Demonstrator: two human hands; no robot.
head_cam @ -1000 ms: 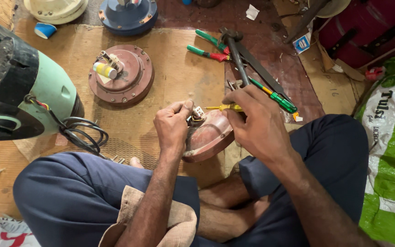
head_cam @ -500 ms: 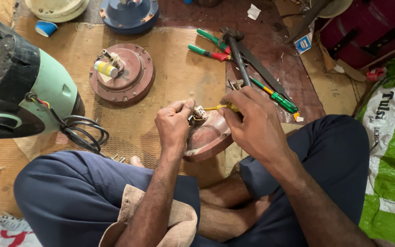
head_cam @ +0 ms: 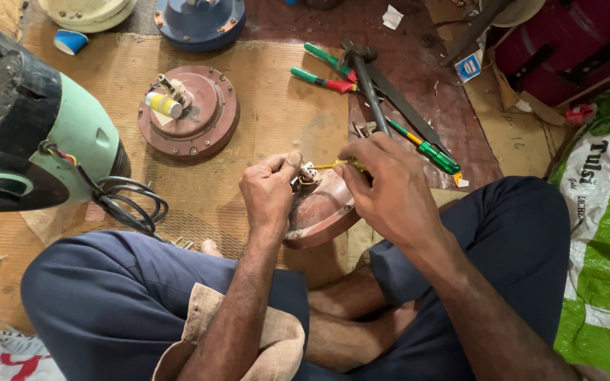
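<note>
Reddish-brown round metal motor cover (head_cam: 323, 212) wants steadying while the left hand (head_cam: 270, 194) pinches its small white connector (head_cam: 309, 171) and the right hand (head_cam: 390, 187) pinches the yellow wire (head_cam: 333, 165) just above it, best pulled gently.

Motor cover (head_cam: 323, 212) between both hands
</note>
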